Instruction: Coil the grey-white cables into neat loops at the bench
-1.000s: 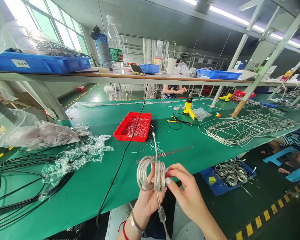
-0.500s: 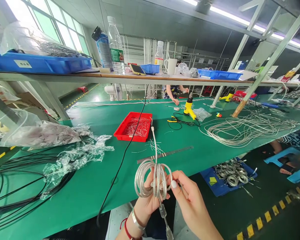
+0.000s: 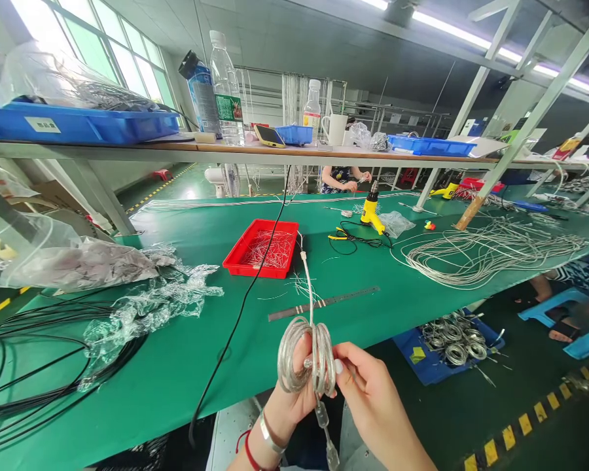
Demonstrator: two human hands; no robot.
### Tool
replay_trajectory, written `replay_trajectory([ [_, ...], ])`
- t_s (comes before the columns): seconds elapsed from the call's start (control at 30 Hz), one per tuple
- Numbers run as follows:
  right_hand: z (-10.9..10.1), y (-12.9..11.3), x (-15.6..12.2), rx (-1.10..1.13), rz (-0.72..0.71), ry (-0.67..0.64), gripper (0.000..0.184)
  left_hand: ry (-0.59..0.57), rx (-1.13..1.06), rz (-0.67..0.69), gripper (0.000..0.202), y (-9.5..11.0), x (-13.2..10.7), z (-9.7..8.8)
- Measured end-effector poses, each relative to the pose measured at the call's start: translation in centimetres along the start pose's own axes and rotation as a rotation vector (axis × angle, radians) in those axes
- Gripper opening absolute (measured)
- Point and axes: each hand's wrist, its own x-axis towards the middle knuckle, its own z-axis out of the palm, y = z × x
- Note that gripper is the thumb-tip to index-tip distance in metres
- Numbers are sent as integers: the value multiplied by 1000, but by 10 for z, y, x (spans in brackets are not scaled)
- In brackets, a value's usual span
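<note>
Two hands in my feed: the left hand (image 3: 287, 405) and the right hand (image 3: 377, 409), both low in frame at the near edge of the green tabletop (image 3: 177, 392).
Left fingers (image 3: 297, 350): closed, curled around the clear cable coil (image 3: 307, 356) and partly hidden behind its loops.
Right fingers (image 3: 346, 369): closed in a pinch against the coil's right side.
Coil: held up between both hands; from my seat I cannot count its loops. One strand rises from it across the tabletop, ending near the red tray (image 3: 260, 248). A clear plug (image 3: 321, 415) hangs just below the fingers, with a second connector (image 3: 332, 456) near the frame's bottom edge.
Ahead of the fingers: a steel rule (image 3: 324, 304), then cut wire pieces (image 3: 269, 252) in the tray.
Left of the fingers: a black cable bundle (image 3: 44, 386) and crumpled plastic wrap (image 3: 150, 320).
Right of the fingers: a grey-white cable pile (image 3: 491, 252), a yellow heat gun (image 3: 373, 212), and a blue tray (image 3: 451, 347) of coils on the floor.
Far beyond the fingers: a co-worker's hands (image 3: 348, 186) across the tabletop, partly cut off by the shelf (image 3: 127, 152).
Writing: a green bottle label (image 3: 228, 108) and a white tray label (image 3: 42, 124) are too small for me to read.
Room: green floor with yellow-and-black tape (image 3: 520, 425), under strip lights (image 3: 451, 26).
</note>
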Motion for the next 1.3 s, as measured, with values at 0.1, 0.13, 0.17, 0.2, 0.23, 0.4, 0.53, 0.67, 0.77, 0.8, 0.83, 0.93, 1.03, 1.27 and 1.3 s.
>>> replay_trajectory([
  [0.1,-1,1,-1,70,12,-22,32,23,14,-41,42,-1,0,3],
  [0.13,-1,2,-1,84,15,-32,32,33,28,-41,42,0,0,3],
  [0.17,-2,4,0,76,13,-27,32,44,40,-39,42,0,1,3],
  [0.2,-4,6,0,43,2,11,30,53,54,-30,41,1,2,4],
  [0.23,-5,8,1,-13,-27,86,30,54,74,-14,41,3,4,4],
  [0.4,-6,9,0,-349,-305,340,20,39,302,186,28,12,8,9],
  [0.53,-2,6,0,-316,-217,215,50,59,397,226,18,12,5,10],
  [0.67,-1,13,5,-98,-187,101,41,62,394,199,22,8,2,7],
  [0.77,-1,17,6,-114,-267,147,37,70,437,206,26,7,3,6],
  [0.8,0,18,6,-121,-273,136,38,81,478,223,27,7,4,6],
  [0.83,0,19,6,-112,-264,108,41,101,535,248,28,7,5,7],
  [0.93,5,26,9,-38,-196,98,57,166,709,299,32,8,7,9],
  [1.03,10,41,15,-16,-209,264,52,181,751,267,33,8,5,12],
  [1.27,1,52,13,-21,-311,139,63,191,761,213,36,12,-1,22],
  [1.3,-2,51,12,-36,-299,128,62,202,783,228,35,13,0,21],
])
